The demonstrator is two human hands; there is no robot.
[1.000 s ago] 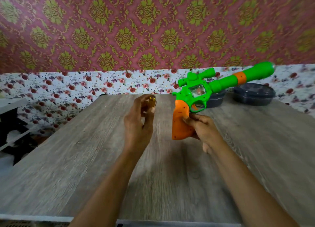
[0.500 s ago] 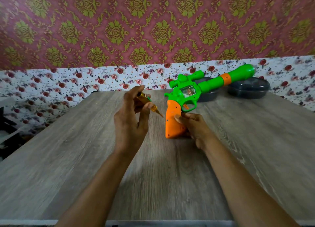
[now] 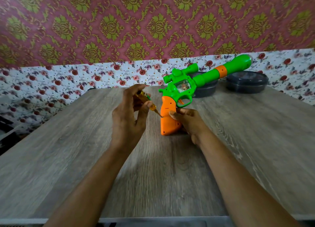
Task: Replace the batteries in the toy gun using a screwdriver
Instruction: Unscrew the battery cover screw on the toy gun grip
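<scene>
A green toy gun (image 3: 185,86) with an orange handle (image 3: 167,117) stands handle-down on the wooden table (image 3: 68,158), barrel pointing up and to the right. My right hand (image 3: 190,122) grips the orange handle from its right side, thumb on the front face. My left hand (image 3: 127,117) holds a small screwdriver (image 3: 146,101) with a clear yellow handle. Its metal tip touches the left edge of the orange handle, about halfway up.
Two dark round lidded containers (image 3: 246,81) sit at the far right of the table behind the gun barrel. A patterned wall runs close behind the table. At the left edge of view there is a dark gap with white shelving.
My left hand turned the screwdriver tip toward the gun and moved right until the tip met the orange handle. The gun came lower, and its handle now rests on the table.
</scene>
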